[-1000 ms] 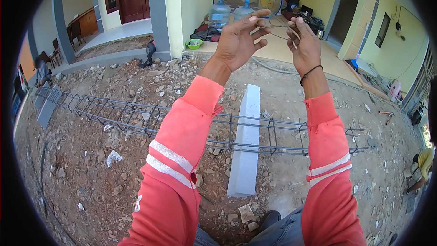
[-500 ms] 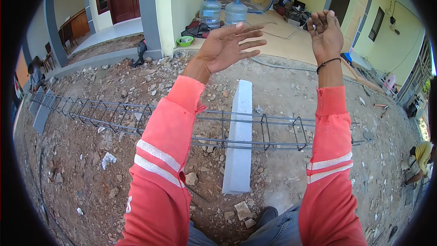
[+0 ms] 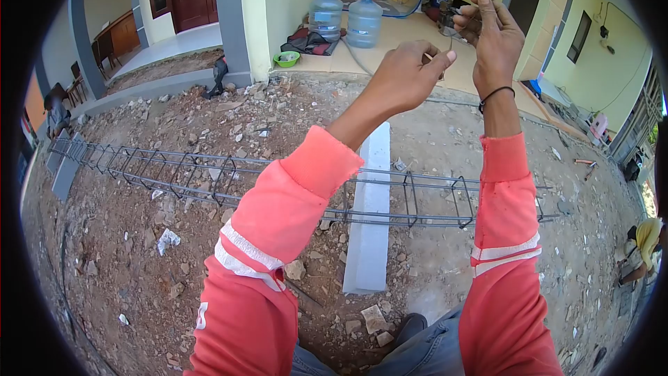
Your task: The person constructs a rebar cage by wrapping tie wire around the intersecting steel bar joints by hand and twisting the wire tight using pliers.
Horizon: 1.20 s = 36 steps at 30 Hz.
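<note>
My left hand (image 3: 409,78) is raised in front of me, its fingers curled and the thumb pointing right. A thin wire (image 3: 443,64) shows at the thumb and fingertips, pinched there. Just right of it, my right hand (image 3: 497,38) is held higher, thumb up and fingers curled in around the thin wire; its far end is hard to make out. Below both hands lies a long rebar cage (image 3: 174,174) of rods and stirrups. It crosses a pale block-like beam (image 3: 367,254) under my forearms.
Rubble-strewn ground surrounds me. Two water jugs (image 3: 364,21) and a green basin (image 3: 286,59) stand near the porch. A grey block (image 3: 68,179) sits under the cage's left end. One person (image 3: 57,115) is far left, another (image 3: 643,247) at right. A hammer (image 3: 584,161) lies right.
My left hand has moved right towards the right hand and closed from spread fingers to a pinch. The right hand has risen slightly and turned. The cage has stayed put.
</note>
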Tool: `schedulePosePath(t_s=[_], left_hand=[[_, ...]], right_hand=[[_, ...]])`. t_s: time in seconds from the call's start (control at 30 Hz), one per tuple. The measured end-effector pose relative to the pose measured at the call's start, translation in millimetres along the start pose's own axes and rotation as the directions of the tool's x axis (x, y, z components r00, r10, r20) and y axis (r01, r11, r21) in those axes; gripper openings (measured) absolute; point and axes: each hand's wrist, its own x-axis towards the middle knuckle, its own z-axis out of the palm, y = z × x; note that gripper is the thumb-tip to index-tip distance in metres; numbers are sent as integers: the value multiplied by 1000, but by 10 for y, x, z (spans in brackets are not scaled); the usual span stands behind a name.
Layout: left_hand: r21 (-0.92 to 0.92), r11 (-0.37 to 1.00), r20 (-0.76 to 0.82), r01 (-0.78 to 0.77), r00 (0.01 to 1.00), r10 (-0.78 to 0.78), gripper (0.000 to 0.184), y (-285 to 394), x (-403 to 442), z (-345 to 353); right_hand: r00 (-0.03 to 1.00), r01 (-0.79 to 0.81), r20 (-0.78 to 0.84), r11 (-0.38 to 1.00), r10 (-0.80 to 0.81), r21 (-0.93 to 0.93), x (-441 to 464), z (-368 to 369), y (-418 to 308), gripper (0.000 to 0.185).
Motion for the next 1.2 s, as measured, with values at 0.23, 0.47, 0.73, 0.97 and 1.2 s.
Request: schedulePosePath(t_s=[0.23,0.47,0.73,0.97,1.2], left_hand=[[-676,731,-189,92,937,-293,33,-99,103,145],[-908,146,364,392,912,-190,31,-309,103,-290],[-599,344,746,723,660,-87,27,-644,-202,-340],[-345,724,379,597,794,-475,59,-417,-29,-558],[-480,876,-61,31,996,-69,35,-158,62,-383]], right_hand=[[967,19,253,992,14,-126,-250,294,-2,20],[873,337,400,938,-280,-81,-184,189,286,16],[908,-289,345,952,239,103,-42,-210,229,21],[878,-365,322,930,355,-29,-54,-239,130,20],[716,-421,536,889,447,-180,-360,161,120,26]])
